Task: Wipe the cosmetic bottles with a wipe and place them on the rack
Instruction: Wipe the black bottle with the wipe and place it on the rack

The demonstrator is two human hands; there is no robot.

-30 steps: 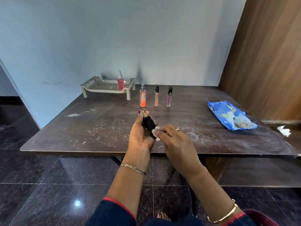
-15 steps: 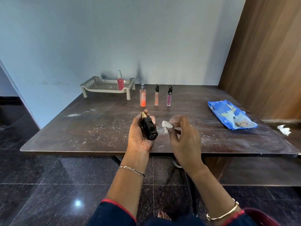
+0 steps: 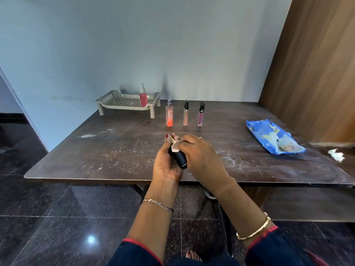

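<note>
Two hands meeting again over the table [image 3: 119, 150]: left hand [image 3: 169, 162] gripping the black bottle [image 3: 179, 158], right hand [image 3: 199, 156] returning, pressing the wipe [image 3: 175, 148] onto it; wiping resuming, rack [image 3: 126, 102] placement pending.

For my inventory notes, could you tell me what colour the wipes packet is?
Blue with pale print, the wipes packet, head view.

Five cosmetic bottles are counted: one black bottle [image 3: 179, 157] held near; three upright in a row, an orange spray bottle [image 3: 169, 116], a peach tube [image 3: 185, 115] and a pink tube [image 3: 200, 116]; one red bottle [image 3: 143, 96] on the single rack [image 3: 115, 103] far left; one wipe [image 3: 175, 148]; one blue wipe packet [image 3: 272, 136] right; one crumpled wipe [image 3: 336, 154] far right.
</note>
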